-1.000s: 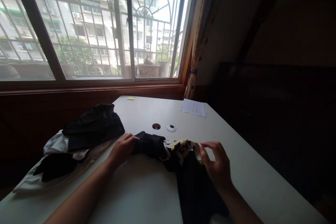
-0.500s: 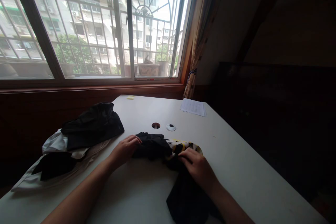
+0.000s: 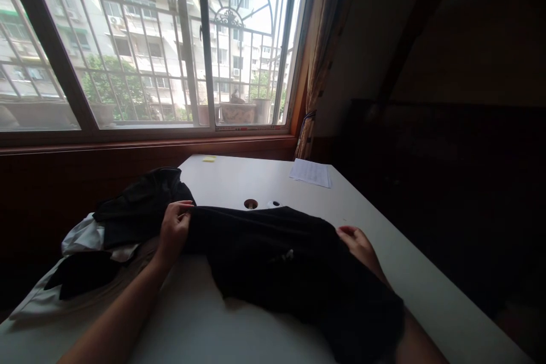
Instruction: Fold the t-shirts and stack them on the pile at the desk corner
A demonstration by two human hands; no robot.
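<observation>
A black shirt [image 3: 273,239] with a small white mark on its front is stretched out above the table between my two hands. My left hand [image 3: 174,230] pinches the shirt's upper left edge between thumb and fingers. At the upper right edge, my right hand [image 3: 360,247] grips the cloth, its fingers partly hidden behind the fabric. The lower right part of the shirt hangs over my right forearm toward the table's near side.
On the left of the white table [image 3: 239,176] lies a heap of black and white clothes [image 3: 140,205]. A cable hole [image 3: 251,204] and its loose cover [image 3: 275,204] are behind the shirt. Papers [image 3: 310,173] and a yellow note [image 3: 209,158] lie farther back, below a barred window.
The bunched black and patterned cloth has been opened out into a wide black shirt. My left hand has moved left and up, my right hand to the right. The yellow pattern is out of sight.
</observation>
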